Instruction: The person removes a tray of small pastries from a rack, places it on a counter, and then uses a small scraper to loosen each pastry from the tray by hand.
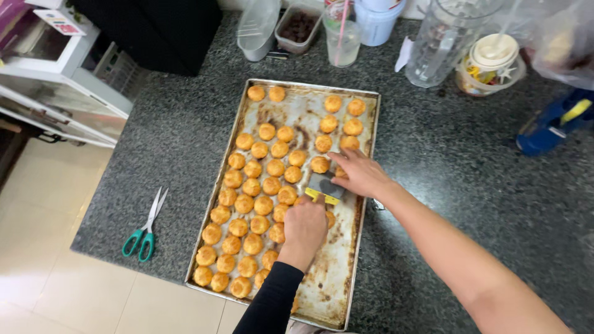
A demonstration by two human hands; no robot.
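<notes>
Two hands work over the baking tray [359, 204], and I take them from the bottom of the frame upward. Nearest me, at lower centre, my left hand [304, 227] comes out of a black sleeve and is closed in a fist around the yellow handle of a scraper [323, 188]. I judge the fist is there for pushing force, since the grey blade lies flat on the tray floor, pointing toward the upper right. Just beyond it, my right hand [361, 175] reaches in from the lower right on a bare arm. Its fingers are loosely spread and it grips nothing; the fingertips rest at the blade's far edge, beside a golden puff [320, 164], as if to steady the pastry while the blade slides under it.

Most of the puffs [250, 204] sit crowded in rows on the left half of the tray. The right strip is bare, stained metal with browned residue, which gives the scraper room to lie flat.

Left of the tray, on the dark speckled counter [445, 161], green-handled scissors [144, 230] lie well apart from the work. Across the top of the frame stand a clear plastic cup [342, 42], a lidded tub of dark bits [298, 28] and a large glass jar [442, 43].
</notes>
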